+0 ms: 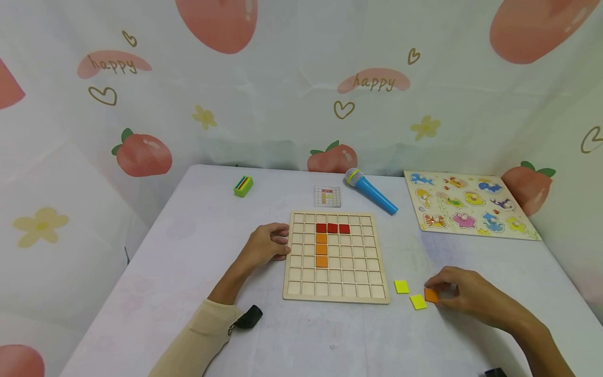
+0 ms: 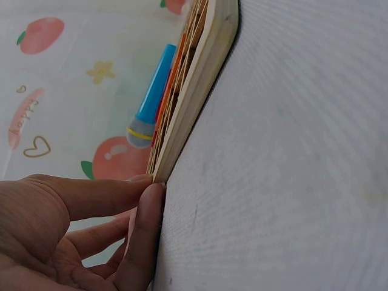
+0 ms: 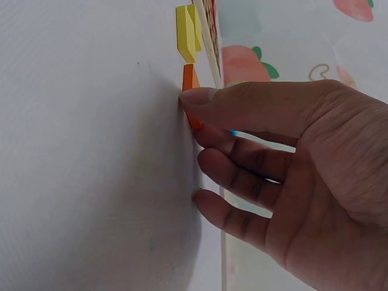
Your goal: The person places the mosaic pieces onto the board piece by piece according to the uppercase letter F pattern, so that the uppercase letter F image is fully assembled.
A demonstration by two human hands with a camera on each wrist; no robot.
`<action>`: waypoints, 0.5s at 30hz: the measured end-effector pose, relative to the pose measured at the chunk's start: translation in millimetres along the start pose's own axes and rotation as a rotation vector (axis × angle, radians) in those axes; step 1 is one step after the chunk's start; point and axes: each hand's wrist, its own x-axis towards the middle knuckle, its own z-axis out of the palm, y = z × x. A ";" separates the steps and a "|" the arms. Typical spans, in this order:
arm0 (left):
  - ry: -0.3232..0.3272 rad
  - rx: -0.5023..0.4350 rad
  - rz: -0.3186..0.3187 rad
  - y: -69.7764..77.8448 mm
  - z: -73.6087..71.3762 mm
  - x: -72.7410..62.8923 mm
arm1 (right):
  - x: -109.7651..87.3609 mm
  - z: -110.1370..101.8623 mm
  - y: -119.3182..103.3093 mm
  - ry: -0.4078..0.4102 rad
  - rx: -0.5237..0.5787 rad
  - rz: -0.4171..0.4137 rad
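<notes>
A wooden grid board (image 1: 336, 300) lies flat in the middle of the table. Three red tiles (image 1: 332, 228) form a row in its upper part, with a column of three orange tiles (image 1: 321, 250) below the leftmost one. My left hand (image 1: 264, 246) holds the board's left edge, thumb and finger meeting at the rim in the left wrist view. To the right of the board, my right hand (image 1: 476, 296) pinches a loose orange tile (image 1: 431, 296) by its edges, low at the tabletop. Two yellow tiles (image 1: 401, 287) lie between that tile and the board.
Behind the board is a small printed pattern card (image 1: 327, 196). A blue toy microphone (image 1: 374, 193) lies to its right, and an animal peg puzzle (image 1: 471, 207) fills the back right corner. A green block with coloured stripes (image 1: 243, 186) sits at the back left.
</notes>
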 end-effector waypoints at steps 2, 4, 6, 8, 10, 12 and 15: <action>0.001 0.002 -0.001 -0.1 0.0 0.0 | 0.3 0.2 -0.1 -0.001 0.000 -0.004; 0.002 0.004 -0.001 -0.1 0.0 0.0 | 0.2 0.5 -0.3 0.000 -0.006 -0.007; 0.003 0.005 -0.002 -0.1 0.1 0.1 | -0.1 0.7 -0.5 0.001 -0.014 -0.010; 0.003 0.005 -0.002 -0.3 0.1 0.4 | 0.1 0.5 -0.9 0.003 -0.019 -0.015; 0.002 0.006 -0.002 -0.6 0.2 0.8 | 0.3 0.5 -1.7 0.009 -0.021 -0.017; 0.004 0.007 -0.002 -0.8 0.1 1.0 | 0.6 0.9 -2.8 0.022 -0.024 -0.027; 0.006 0.012 -0.003 -0.3 0.3 0.8 | 0.7 1.7 -5.2 0.052 -0.034 -0.050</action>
